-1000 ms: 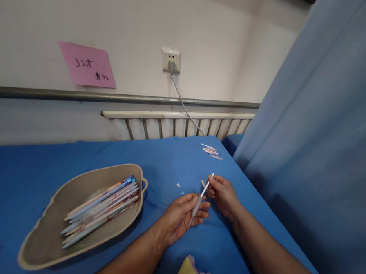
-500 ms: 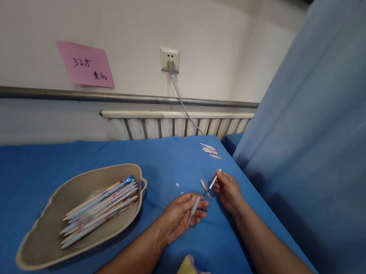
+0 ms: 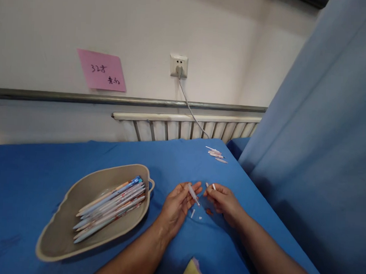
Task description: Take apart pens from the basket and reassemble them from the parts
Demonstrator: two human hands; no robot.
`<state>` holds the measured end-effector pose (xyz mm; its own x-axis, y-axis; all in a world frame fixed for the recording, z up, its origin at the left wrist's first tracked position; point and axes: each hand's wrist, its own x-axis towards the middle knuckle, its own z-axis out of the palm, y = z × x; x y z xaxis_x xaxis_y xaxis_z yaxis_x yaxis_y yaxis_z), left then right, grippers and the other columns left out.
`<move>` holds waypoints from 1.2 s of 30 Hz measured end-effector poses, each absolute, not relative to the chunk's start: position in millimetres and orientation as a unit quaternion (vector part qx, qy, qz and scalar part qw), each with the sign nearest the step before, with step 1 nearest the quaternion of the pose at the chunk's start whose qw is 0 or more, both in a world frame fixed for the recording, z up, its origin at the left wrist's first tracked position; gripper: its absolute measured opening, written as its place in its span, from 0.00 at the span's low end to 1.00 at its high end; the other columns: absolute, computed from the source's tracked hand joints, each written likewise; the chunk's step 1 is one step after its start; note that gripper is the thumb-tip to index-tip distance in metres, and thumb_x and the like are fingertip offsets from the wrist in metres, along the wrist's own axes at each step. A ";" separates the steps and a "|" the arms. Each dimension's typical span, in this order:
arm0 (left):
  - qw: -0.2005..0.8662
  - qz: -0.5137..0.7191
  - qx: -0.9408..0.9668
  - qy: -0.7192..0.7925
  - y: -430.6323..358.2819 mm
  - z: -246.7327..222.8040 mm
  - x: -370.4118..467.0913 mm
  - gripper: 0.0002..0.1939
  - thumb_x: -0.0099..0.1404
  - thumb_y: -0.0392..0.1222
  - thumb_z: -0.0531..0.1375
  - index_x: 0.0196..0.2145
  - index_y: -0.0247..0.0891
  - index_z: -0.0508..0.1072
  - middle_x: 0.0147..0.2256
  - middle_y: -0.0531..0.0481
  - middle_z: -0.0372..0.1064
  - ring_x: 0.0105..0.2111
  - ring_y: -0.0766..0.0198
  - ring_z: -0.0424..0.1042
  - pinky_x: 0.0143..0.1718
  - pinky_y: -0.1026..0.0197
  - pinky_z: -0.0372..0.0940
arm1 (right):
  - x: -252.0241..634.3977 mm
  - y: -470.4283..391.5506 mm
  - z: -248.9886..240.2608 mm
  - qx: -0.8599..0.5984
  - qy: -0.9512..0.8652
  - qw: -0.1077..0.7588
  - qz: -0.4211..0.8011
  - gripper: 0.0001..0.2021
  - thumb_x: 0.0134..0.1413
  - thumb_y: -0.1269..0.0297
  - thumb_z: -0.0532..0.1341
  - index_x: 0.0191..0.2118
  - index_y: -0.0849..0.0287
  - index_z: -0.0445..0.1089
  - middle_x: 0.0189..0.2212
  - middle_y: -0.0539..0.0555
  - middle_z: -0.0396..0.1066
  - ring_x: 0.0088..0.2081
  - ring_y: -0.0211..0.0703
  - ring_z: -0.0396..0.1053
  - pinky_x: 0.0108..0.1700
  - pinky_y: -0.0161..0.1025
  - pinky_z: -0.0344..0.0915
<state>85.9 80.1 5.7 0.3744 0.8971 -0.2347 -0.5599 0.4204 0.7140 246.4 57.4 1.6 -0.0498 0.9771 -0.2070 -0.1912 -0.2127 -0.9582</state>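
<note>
My left hand (image 3: 179,203) holds a pale translucent pen barrel (image 3: 194,194) between thumb and fingers, its tip pointing down to the right. Just right of it, my right hand (image 3: 224,201) is closed on a thin white stick (image 3: 214,187), most of which its fingers hide. Another small part (image 3: 207,185) shows at those fingertips. Below the hands lie a short white piece (image 3: 193,213), a tiny white bit (image 3: 200,218) and a small orange-brown object (image 3: 209,211) on the blue cloth.
A beige basket (image 3: 56,212) with several pens (image 3: 111,209) stands at the left. Several thin pen parts (image 3: 215,153) lie at the far right corner. A yellow cloth (image 3: 192,273) is at the near edge. A blue curtain (image 3: 311,139) hangs at the right.
My hands have come closer together. The white stick in my right hand has dropped lower and shows less. The view has shifted, and small pieces now show below the hands.
</note>
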 end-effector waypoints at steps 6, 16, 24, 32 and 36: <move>0.773 0.482 0.269 0.313 79.6 6.8 87.4 0.06 0.62 0.37 0.60 0.35 0.36 0.65 0.44 0.40 0.73 0.44 0.56 0.73 0.46 0.56 0.66 | 241.2 50.9 -0.1 -0.466 -0.492 0.381 0.629 0.19 0.46 0.47 0.63 0.26 0.61 0.68 0.16 0.45 0.61 0.14 0.26 0.46 0.15 0.29 0.38; 0.747 0.498 0.269 0.350 82.3 4.8 86.1 0.10 0.57 0.38 0.64 0.32 0.36 0.66 0.41 0.43 0.74 0.39 0.59 0.75 0.39 0.61 0.68 | 246.3 55.1 -8.4 -0.418 -0.469 0.374 0.682 0.19 0.47 0.47 0.62 0.26 0.62 0.67 0.16 0.45 0.61 0.14 0.26 0.45 0.15 0.29 0.37; 0.760 0.476 0.279 0.342 80.5 1.5 86.5 0.11 0.57 0.38 0.64 0.38 0.35 0.69 0.41 0.43 0.74 0.37 0.62 0.74 0.39 0.63 0.68 | 247.7 54.9 -6.7 -0.389 -0.424 0.387 0.721 0.17 0.48 0.50 0.62 0.26 0.62 0.67 0.15 0.44 0.61 0.13 0.26 0.44 0.14 0.29 0.36; 0.754 0.436 0.333 0.361 82.0 -4.4 89.0 0.15 0.52 0.41 0.68 0.37 0.34 0.73 0.36 0.45 0.74 0.31 0.65 0.72 0.34 0.65 0.66 | 241.8 59.1 -6.7 -0.376 -0.421 0.407 0.718 0.18 0.47 0.50 0.62 0.26 0.62 0.67 0.15 0.45 0.61 0.12 0.25 0.45 0.14 0.28 0.38; 0.740 0.448 0.337 0.370 83.8 -4.8 89.3 0.18 0.50 0.45 0.68 0.37 0.34 0.73 0.29 0.51 0.72 0.25 0.69 0.69 0.27 0.68 0.63 | 242.4 60.9 -7.1 -0.396 -0.430 0.393 0.710 0.21 0.46 0.47 0.62 0.24 0.64 0.68 0.14 0.45 0.60 0.12 0.25 0.45 0.13 0.28 0.38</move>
